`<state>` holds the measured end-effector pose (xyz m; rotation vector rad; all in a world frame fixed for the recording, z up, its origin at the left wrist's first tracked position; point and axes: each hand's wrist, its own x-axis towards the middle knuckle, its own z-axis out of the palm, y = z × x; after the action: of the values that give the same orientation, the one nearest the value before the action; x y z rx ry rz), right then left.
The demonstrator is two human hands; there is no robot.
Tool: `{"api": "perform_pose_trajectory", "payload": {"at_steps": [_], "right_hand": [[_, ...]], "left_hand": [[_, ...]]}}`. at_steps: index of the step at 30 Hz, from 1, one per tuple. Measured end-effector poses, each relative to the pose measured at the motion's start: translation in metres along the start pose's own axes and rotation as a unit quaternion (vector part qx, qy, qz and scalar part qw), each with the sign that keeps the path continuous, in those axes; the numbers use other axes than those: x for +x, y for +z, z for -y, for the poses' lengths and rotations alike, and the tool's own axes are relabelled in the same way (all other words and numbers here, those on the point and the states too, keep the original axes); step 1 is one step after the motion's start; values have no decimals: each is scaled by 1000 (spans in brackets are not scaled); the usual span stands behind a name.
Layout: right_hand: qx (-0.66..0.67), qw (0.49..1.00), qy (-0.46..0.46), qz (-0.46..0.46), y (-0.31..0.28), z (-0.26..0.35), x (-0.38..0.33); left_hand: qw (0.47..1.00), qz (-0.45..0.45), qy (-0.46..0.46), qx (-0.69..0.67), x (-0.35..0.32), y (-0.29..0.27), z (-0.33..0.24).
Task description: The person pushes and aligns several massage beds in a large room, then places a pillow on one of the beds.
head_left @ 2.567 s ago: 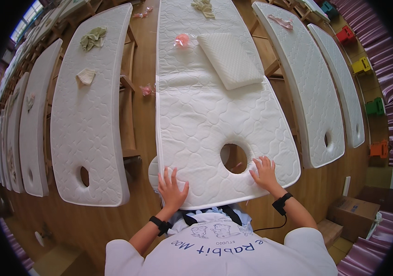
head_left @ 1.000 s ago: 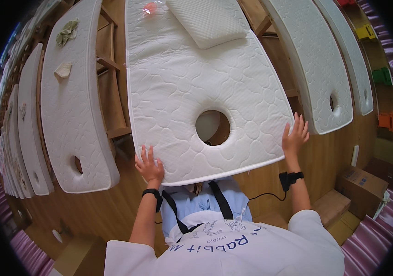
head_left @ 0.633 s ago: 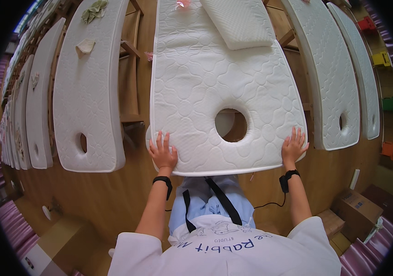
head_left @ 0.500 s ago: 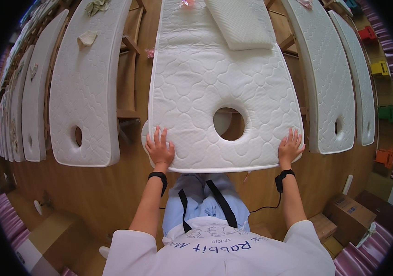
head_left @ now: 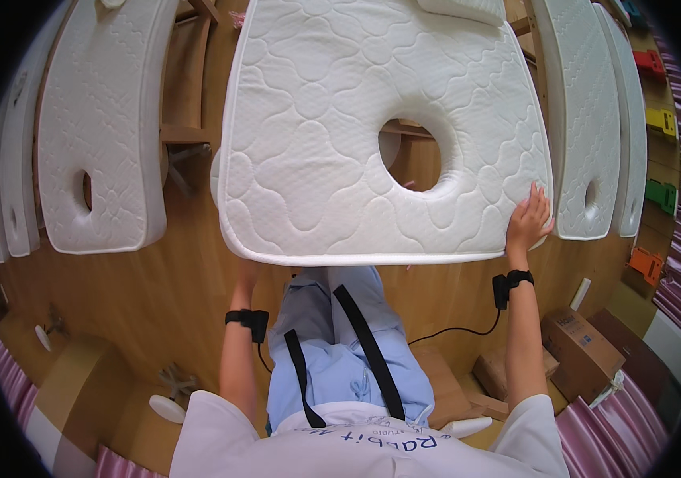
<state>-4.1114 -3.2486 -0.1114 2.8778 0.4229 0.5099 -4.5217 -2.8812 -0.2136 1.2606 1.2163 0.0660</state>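
Your right hand (head_left: 529, 218) rests unclenched on the white mattress (head_left: 308, 151), fingers nearly straight on top, near its close right corner. Your left hand (head_left: 246, 276) is mostly hidden below the near edge, so I cannot tell how curled it is or whether it holds anything. The mattress sits right in front of you, between other mattresses (head_left: 105, 103), a pillow (head_left: 468, 8) on it farther away.

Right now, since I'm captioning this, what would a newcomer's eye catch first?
The big white mattress in the middle, with a round hole through its near end. The right hand rests at its near right corner; the left hand is mostly hidden by the near edge.
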Motion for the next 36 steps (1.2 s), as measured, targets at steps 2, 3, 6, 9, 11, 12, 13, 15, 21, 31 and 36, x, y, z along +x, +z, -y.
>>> {"api": "perform_pose_trajectory", "payload": {"at_steps": [2,3,6,9,11,12,13,15,21,31,36], "right_hand": [[1,1000,-1,8,3,-1,1],[11,1000,2,7,4,-2,0],[9,1000,-4,8,5,-1,0],[8,1000,-6,6,7,-3,-3],[19,1000,-1,2,7,-4,-5],[19,1000,-2,3,7,-4,-6],[27,1000,3,6,7,-4,-5],[36,999,9,6,5,-3,-5],[40,999,0,3,2,1,-3],[28,1000,7,-3,3,0,-3],[41,999,19,12,2,3,-3]], "left_hand": [[979,64,-135,-137,-8,32,28],[951,74,-200,-225,-7,44,38],[883,77,-291,-359,12,73,55],[863,77,-306,-394,31,93,55],[860,76,-305,-403,36,99,57],[858,74,-306,-405,38,101,57],[858,72,-303,-408,40,103,60],[857,67,-303,-411,38,103,63],[859,67,-299,-410,36,101,74],[866,77,-285,-405,45,84,78],[867,78,-284,-403,43,85,81]]}}
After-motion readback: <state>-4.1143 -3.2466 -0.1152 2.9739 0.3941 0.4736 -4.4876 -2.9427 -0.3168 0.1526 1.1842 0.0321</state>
